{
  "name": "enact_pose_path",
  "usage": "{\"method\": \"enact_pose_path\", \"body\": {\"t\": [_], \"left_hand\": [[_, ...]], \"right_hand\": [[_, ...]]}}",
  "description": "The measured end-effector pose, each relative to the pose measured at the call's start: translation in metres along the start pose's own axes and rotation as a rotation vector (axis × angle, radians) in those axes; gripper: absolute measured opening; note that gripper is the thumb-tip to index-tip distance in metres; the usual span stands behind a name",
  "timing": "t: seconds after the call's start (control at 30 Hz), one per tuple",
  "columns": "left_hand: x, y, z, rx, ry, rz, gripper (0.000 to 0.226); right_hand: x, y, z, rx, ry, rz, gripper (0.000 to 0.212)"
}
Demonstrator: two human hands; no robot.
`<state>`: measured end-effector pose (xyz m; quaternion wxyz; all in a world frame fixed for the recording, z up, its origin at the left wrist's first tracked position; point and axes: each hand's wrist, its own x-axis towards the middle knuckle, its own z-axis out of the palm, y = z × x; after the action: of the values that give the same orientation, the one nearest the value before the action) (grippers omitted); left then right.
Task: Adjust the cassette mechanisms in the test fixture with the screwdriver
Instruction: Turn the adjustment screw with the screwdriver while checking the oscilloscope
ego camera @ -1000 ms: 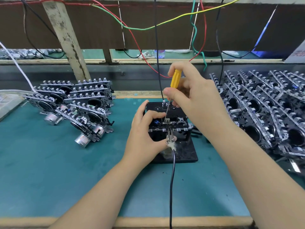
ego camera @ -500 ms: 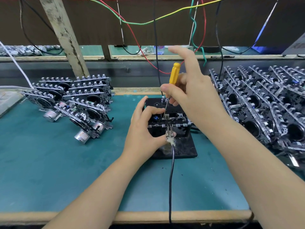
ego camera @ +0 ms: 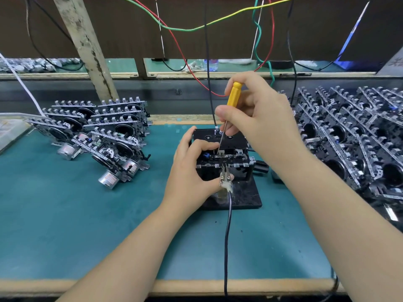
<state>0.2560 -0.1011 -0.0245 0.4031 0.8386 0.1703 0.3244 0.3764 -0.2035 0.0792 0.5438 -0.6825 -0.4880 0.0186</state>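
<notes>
A black test fixture (ego camera: 244, 197) stands on the teal mat at the centre, with a cassette mechanism (ego camera: 231, 158) seated in it. My left hand (ego camera: 192, 171) grips the mechanism's left side, its thumb near a metal clip (ego camera: 224, 178) on a black cable. My right hand (ego camera: 257, 118) pinches a yellow-handled screwdriver (ego camera: 233, 94) held nearly upright. The thin shaft runs down to the top of the mechanism, where the tip touches it.
A group of cassette mechanisms (ego camera: 102, 136) with motors lies on the mat at the left. A larger pile of mechanisms (ego camera: 353, 138) fills the right side. Coloured wires (ego camera: 187, 29) hang above. A black cable (ego camera: 227, 236) runs to the near table edge (ego camera: 196, 286).
My right index finger, raised half a second ago, has curled back beside the screwdriver handle. The camera has shifted slightly. My left hand stays on the mechanism.
</notes>
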Motion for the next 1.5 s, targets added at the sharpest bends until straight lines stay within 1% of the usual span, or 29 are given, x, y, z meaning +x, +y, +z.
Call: {"method": "enact_pose_path", "body": {"t": [0.07, 0.13, 0.23, 0.3, 0.37, 0.43, 0.47, 0.5, 0.53, 0.67, 0.77, 0.83, 0.9, 0.97, 1.03, 1.1, 1.17, 1.33, 1.4, 1.43, 1.47, 1.5], "left_hand": [[0.0, -0.001, 0.001, 0.003, 0.004, 0.012, 0.064], [-0.001, -0.002, 0.002, 0.005, 0.011, 0.027, 0.065], [-0.005, -0.008, 0.004, -0.006, 0.021, 0.058, 0.067], [-0.005, -0.012, 0.006, -0.03, 0.041, 0.102, 0.062], [-0.001, -0.013, 0.005, -0.048, 0.069, 0.122, 0.058], [0.003, -0.012, 0.004, -0.075, 0.074, 0.117, 0.057], [0.004, -0.012, 0.004, -0.082, 0.068, 0.112, 0.057], [0.004, -0.011, 0.003, -0.081, 0.064, 0.106, 0.057], [0.004, -0.011, 0.003, -0.079, 0.063, 0.102, 0.057], [0.005, -0.009, 0.003, -0.053, 0.061, 0.087, 0.063], [0.004, -0.008, 0.003, -0.055, 0.056, 0.069, 0.061], [0.004, -0.01, 0.003, -0.059, 0.065, 0.076, 0.06], [0.004, -0.011, 0.003, -0.055, 0.07, 0.08, 0.06], [0.004, -0.012, 0.004, -0.053, 0.071, 0.088, 0.061], [0.004, -0.013, 0.004, -0.04, 0.078, 0.097, 0.063], [0.004, -0.013, 0.003, -0.031, 0.073, 0.087, 0.063], [0.004, -0.013, 0.003, -0.039, 0.065, 0.081, 0.061], [0.005, -0.019, 0.003, -0.043, 0.064, 0.087, 0.064], [0.006, -0.023, 0.0, -0.05, 0.017, 0.11, 0.066], [0.007, -0.024, 0.0, -0.049, 0.008, 0.127, 0.066], [0.007, -0.024, 0.0, -0.047, 0.027, 0.138, 0.065], [0.009, -0.023, 0.002, -0.05, 0.054, 0.138, 0.066]], "right_hand": [[-0.002, 0.0, 0.005, 0.014, 0.067, 0.002, 0.027], [-0.005, -0.002, 0.007, 0.015, 0.094, -0.021, 0.032], [-0.008, -0.002, 0.007, -0.035, 0.009, -0.05, 0.034], [-0.008, -0.002, 0.005, -0.106, -0.062, -0.078, 0.027], [-0.004, -0.004, 0.005, -0.132, -0.095, -0.105, 0.022], [0.001, -0.006, 0.006, -0.071, -0.107, -0.074, 0.03], [0.003, -0.006, 0.007, -0.06, -0.101, -0.064, 0.038], [0.003, -0.006, 0.009, -0.07, -0.084, -0.072, 0.045], [0.002, -0.006, 0.011, -0.087, -0.058, -0.088, 0.048], [0.001, -0.003, 0.019, -0.117, 0.07, -0.111, 0.029], [0.0, 0.0, 0.018, -0.143, 0.133, -0.098, 0.025], [-0.001, -0.002, 0.015, -0.135, 0.116, -0.07, 0.025], [-0.004, -0.005, 0.012, -0.158, 0.063, -0.072, 0.024], [-0.007, -0.01, 0.01, -0.201, 0.014, -0.12, 0.022], [-0.009, -0.013, 0.009, -0.214, -0.017, -0.171, 0.027], [-0.01, -0.012, 0.007, -0.168, -0.035, -0.127, 0.029], [-0.01, -0.009, 0.006, -0.079, -0.028, -0.054, 0.026], [-0.016, -0.01, 0.013, 0.049, 0.085, -0.029, 0.015], [-0.019, -0.011, 0.011, 0.129, 0.171, -0.035, 0.004], [-0.019, -0.009, 0.006, 0.13, 0.221, -0.039, 0.014], [-0.021, -0.006, 0.0, 0.089, 0.236, -0.027, 0.026], [-0.022, 0.0, -0.006, -0.023, 0.207, 0.002, 0.035]]}}
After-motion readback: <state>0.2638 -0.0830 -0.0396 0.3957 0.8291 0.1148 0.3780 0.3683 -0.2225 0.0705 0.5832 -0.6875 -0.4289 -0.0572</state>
